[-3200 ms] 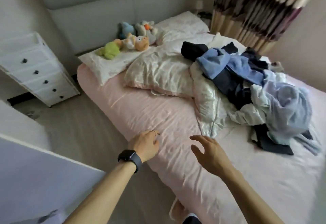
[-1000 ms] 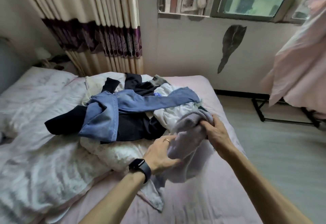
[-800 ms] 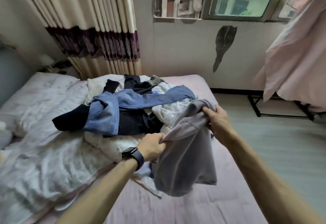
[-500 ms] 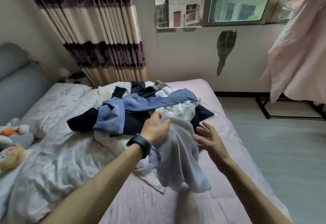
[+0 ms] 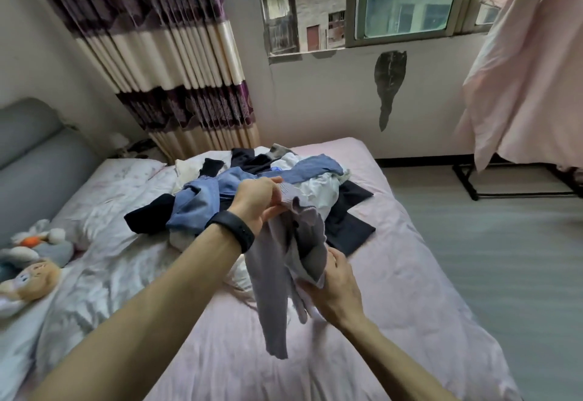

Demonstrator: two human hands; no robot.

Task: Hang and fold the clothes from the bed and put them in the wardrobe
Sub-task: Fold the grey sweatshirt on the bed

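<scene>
A pale lilac knit top (image 5: 277,277) hangs above the pink bed (image 5: 410,290), lifted off the clothes pile (image 5: 252,186). My left hand (image 5: 257,200), with a black watch on the wrist, pinches the top's upper edge. Lower down, my right hand (image 5: 336,290) grips a fold of the same top. A sleeve dangles below both hands. The pile behind holds blue, black and white garments heaped together.
A rumpled white quilt (image 5: 104,242) and stuffed toys (image 5: 31,258) lie on the bed's left side. A grey headboard (image 5: 34,154) stands at far left. Pink cloth hangs on a black drying rack (image 5: 467,179) at the right, beyond grey floor (image 5: 504,258).
I walked round to the pile and lifted the lilac top off it with both hands. In the last half second my right hand dropped lower and took hold of the fabric again.
</scene>
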